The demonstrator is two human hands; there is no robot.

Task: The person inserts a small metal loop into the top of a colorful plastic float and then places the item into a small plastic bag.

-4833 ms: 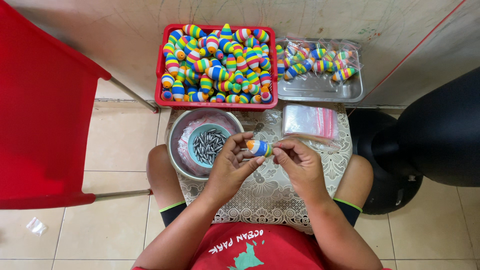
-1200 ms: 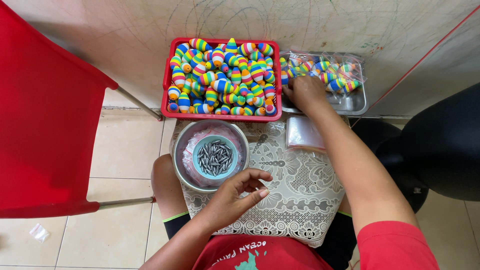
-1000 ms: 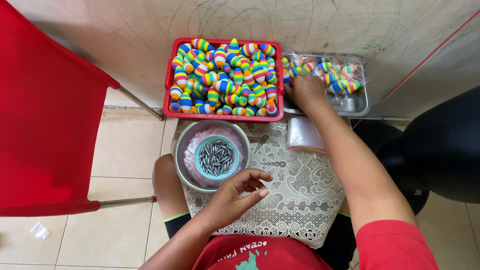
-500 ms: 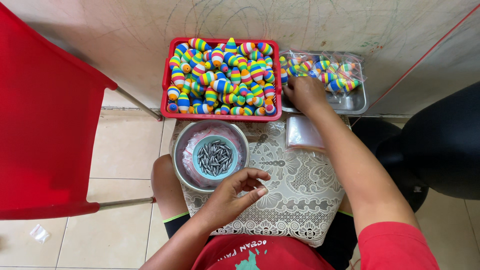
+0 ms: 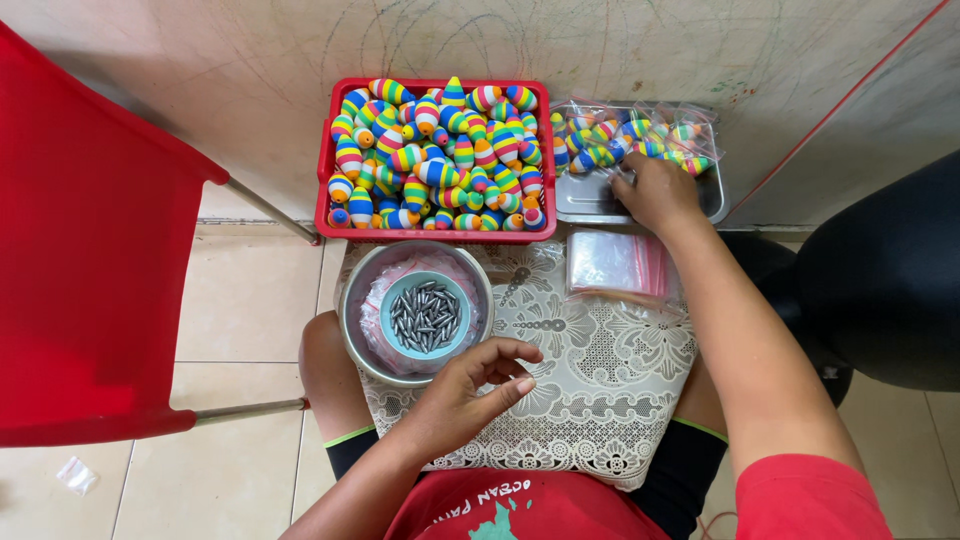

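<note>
My right hand reaches out over the metal tray, palm down, its fingers touching the bagged striped floats piled at the tray's back. Whether it grips one is hidden. My left hand rests on the white lace cloth across my lap, fingers loosely curled with nothing visible in them, just below the metal bowl. Inside that bowl sits a small teal cup of grey metal weights.
A red basket full of rainbow-striped floats stands against the wall. A stack of clear zip bags lies on the cloth below the tray. A red chair is at left, a black object at right.
Earlier both hands held a striped float at a clear bag over my lap. My right hand then reached to the tray's left side and has now slid right along it. The left hand stays put.
</note>
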